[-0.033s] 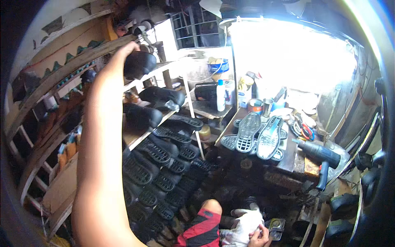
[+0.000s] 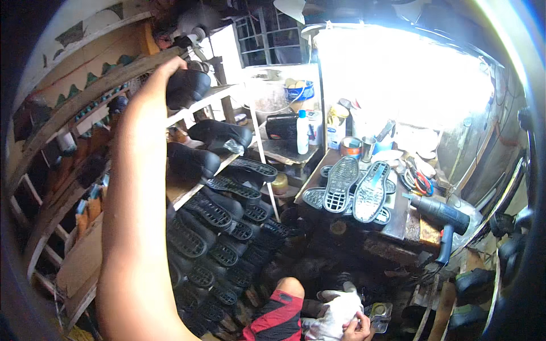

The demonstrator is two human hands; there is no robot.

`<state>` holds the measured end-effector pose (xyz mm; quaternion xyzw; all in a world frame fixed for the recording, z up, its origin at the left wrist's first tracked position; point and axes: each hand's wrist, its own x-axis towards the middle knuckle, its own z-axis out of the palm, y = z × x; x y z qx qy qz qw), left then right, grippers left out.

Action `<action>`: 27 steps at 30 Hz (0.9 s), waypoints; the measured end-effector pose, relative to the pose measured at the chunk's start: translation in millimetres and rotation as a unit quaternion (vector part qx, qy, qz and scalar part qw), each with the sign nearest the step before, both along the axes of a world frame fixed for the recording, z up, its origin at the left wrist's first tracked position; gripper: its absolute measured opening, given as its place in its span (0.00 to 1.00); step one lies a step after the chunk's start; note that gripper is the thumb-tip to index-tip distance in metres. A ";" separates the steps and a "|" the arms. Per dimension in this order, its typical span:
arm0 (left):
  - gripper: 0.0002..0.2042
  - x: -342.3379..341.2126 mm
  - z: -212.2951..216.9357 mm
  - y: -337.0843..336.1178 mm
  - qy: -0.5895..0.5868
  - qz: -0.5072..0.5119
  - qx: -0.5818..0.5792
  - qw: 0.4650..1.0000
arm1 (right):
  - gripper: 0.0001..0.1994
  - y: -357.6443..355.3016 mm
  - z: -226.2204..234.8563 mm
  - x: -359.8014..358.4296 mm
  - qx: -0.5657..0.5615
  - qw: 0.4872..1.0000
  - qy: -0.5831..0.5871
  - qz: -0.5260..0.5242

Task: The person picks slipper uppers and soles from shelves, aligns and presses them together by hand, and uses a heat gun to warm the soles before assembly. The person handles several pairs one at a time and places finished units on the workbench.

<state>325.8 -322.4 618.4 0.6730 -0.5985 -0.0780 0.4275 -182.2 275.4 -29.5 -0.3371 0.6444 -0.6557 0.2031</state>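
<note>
My left arm reaches up along the left side to a rack. At its end my left hand [image 2: 172, 67] is closed on a black shoe [image 2: 189, 88] at the top white shelf; the shoe partly hides its fingers. I cannot tell whether the shoe rests on the shelf. Below it, another black shoe [image 2: 219, 134] and a dark rounded shoe [image 2: 196, 162] sit on the rack. Low in front of me, my right hand [image 2: 357, 328] has its fingers curled together against a crumpled white cloth [image 2: 335, 315] by my knee. Whatever those fingers pinch is hidden.
Several black soles [image 2: 213, 210] fill the lower rack. Pale-lit soles [image 2: 371, 192] lie stacked on the workbench [image 2: 310, 184]. A heat gun [image 2: 438, 213] lies at the bench's right edge, beside scissors [image 2: 418, 179]. A white bottle [image 2: 302, 133] stands farther back. More shoes [image 2: 475, 281] line the right side.
The whole view has shifted slightly to the side, so things sit a little farther left. My left hand stays on the shoe, and my right hand stays at the white cloth.
</note>
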 end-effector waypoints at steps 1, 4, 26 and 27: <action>0.16 10.1 -1.3 -10.5 -0.029 -0.022 0.043 0.998 | 0.14 -4.7 0.5 -1.9 0.019 1.000 0.015 -0.017; 0.18 37.8 2.4 -23.2 -0.006 -0.052 0.091 0.994 | 0.12 -10.1 10.1 -0.8 0.082 0.991 0.099 -0.025; 0.11 -280.2 -249.4 248.6 -0.057 -0.212 -0.478 0.850 | 0.12 -5.8 38.2 8.1 0.047 0.995 0.069 -0.049; 0.10 -300.9 -307.9 285.1 -0.059 -0.286 -0.439 0.850 | 0.12 -3.6 38.8 8.5 0.032 0.998 0.029 -0.049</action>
